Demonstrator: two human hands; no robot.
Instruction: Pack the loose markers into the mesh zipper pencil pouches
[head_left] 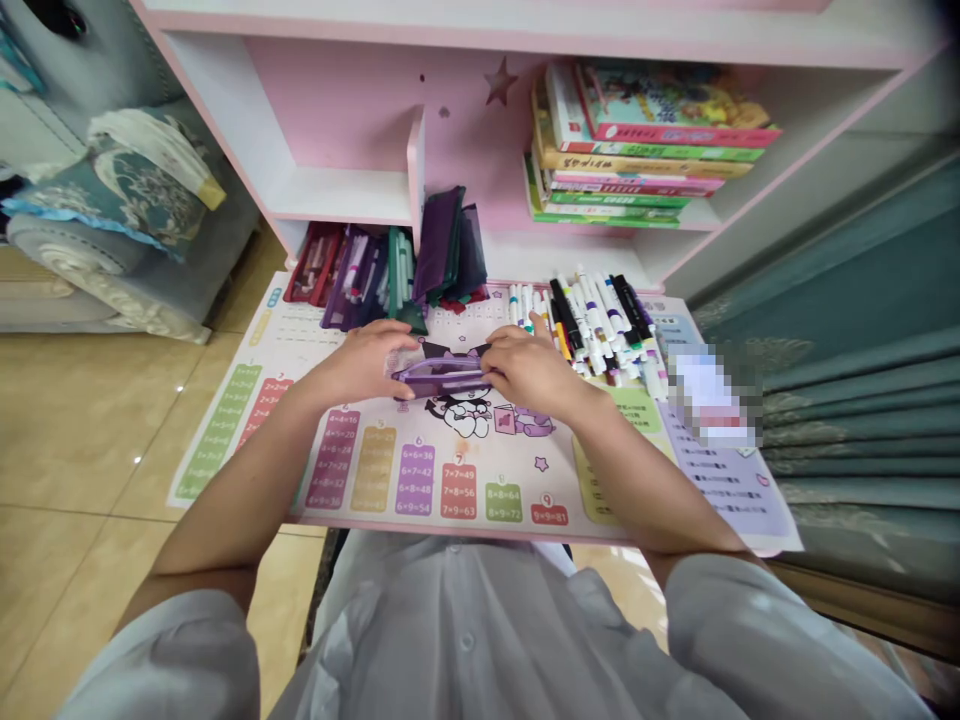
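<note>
In the head view a purple mesh zip pouch [442, 380] is held level over the middle of the desk mat, with something white showing inside its top. My left hand [369, 362] grips its left end, thumb in front and fingers behind. At the other end, my right hand [525, 368] pinches the pouch near its upper edge. Just beyond my right hand lies a pile of markers [600, 315], mostly white with some black ones. Behind my left hand stand filled mesh pouches [352, 275] in red, purple and green.
Dark purple and green pouches [442, 245] lean against the shelf divider [416, 170]. Stacked books [637, 160] occupy the right shelf. A blurred-out phone-like object [712, 395] lies at the mat's right, near a teal curtain [847, 360]. A sofa [127, 240] stands at left.
</note>
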